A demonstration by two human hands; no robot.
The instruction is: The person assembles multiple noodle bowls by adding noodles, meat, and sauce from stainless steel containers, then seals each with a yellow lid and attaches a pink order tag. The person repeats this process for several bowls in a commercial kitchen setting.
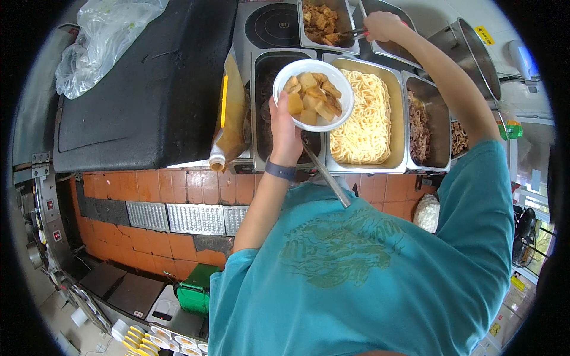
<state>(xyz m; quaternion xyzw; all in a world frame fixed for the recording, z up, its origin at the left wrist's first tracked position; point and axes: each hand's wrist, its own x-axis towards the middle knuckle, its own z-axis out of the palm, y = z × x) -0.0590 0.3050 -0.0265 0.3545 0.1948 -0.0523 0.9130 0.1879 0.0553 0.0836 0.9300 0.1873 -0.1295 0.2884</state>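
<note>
While the left hand (284, 127) clasped a white bowl (313, 95) from beneath, thumb hooked over its near rim, the bowl hovered above the steel pans of the counter. Inside the bowl lay pale brown chunks of food (312, 98), piled toward the side away from the thumb. Just to the right of that grip sat a pan of pale noodles (365, 118), and directly under it a dark pan (265, 74) from which a long metal handle (326, 175) slanted toward the person's teal shirt (362, 267). The right hand (383, 25) reached far beyond the bowl, closed around tongs (351, 32) whose tips rested in a pan of brown chunks (320, 22). Right of the noodles stood a pan of dark shredded meat (420, 130). Left of the bowl hand leaned a bottle of brownish sauce (228, 118).
</note>
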